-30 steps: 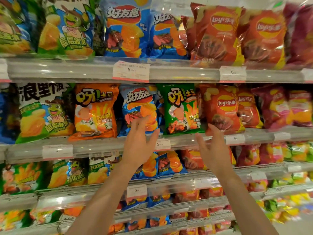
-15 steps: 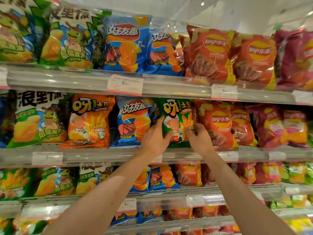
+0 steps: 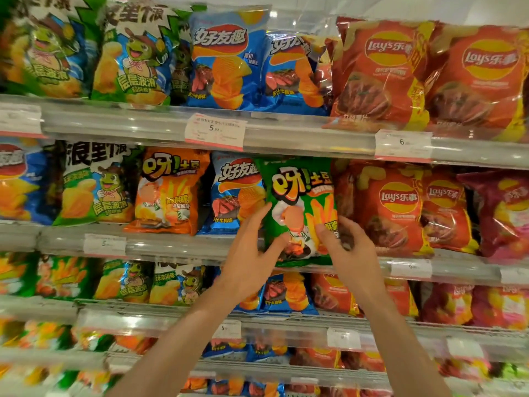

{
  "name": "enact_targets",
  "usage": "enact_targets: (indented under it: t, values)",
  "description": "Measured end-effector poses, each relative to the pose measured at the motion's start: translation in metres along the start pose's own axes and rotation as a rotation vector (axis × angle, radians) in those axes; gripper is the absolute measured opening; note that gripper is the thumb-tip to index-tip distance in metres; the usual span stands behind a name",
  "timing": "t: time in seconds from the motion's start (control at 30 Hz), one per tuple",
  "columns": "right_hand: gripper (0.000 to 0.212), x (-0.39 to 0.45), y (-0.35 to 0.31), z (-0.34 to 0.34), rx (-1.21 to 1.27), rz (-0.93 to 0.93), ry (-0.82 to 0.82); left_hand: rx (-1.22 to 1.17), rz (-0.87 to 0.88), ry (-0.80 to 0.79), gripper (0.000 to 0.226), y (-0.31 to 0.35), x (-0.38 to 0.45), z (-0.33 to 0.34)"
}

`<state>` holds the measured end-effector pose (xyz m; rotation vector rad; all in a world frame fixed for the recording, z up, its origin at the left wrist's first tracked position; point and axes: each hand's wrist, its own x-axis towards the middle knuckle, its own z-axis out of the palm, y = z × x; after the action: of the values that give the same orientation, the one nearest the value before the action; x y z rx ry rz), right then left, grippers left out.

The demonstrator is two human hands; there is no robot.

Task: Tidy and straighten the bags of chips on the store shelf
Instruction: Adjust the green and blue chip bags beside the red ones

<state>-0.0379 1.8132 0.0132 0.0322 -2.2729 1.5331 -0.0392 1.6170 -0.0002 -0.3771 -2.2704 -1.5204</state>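
A green bag of potato sticks (image 3: 300, 196) stands on the second shelf (image 3: 177, 247), between a blue chip bag (image 3: 237, 193) and a red Lay's bag (image 3: 392, 210). My left hand (image 3: 252, 253) grips its lower left edge, thumb on the front. My right hand (image 3: 347, 250) grips its lower right corner. The bag sits slightly forward of its neighbours, its bottom at the shelf lip. An orange bag (image 3: 169, 190) of the same brand stands further left.
The top shelf (image 3: 286, 136) holds green, blue and red chip bags, with price tags (image 3: 214, 131) on its rail. Lower shelves (image 3: 171, 319) carry more bags. A dark red bag (image 3: 501, 213) leans at the far right of the second shelf.
Both hands rose from in front of the shelf rail and closed on the green bag. The view moved closer and tilted up.
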Motion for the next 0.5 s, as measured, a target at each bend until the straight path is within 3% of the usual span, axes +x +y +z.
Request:
enact_targets:
  t: [0.1,0.5]
  values:
    - [0.046,-0.016,0.005,0.011,0.035,0.007,-0.038,-0.02,-0.067,-0.007,0.066,-0.001,-0.023,-0.012]
    - [0.053,-0.092,-0.033,0.078,0.085,0.051,-0.059,-0.021,-0.09,-0.006,0.062,-0.019,-0.084,-0.103]
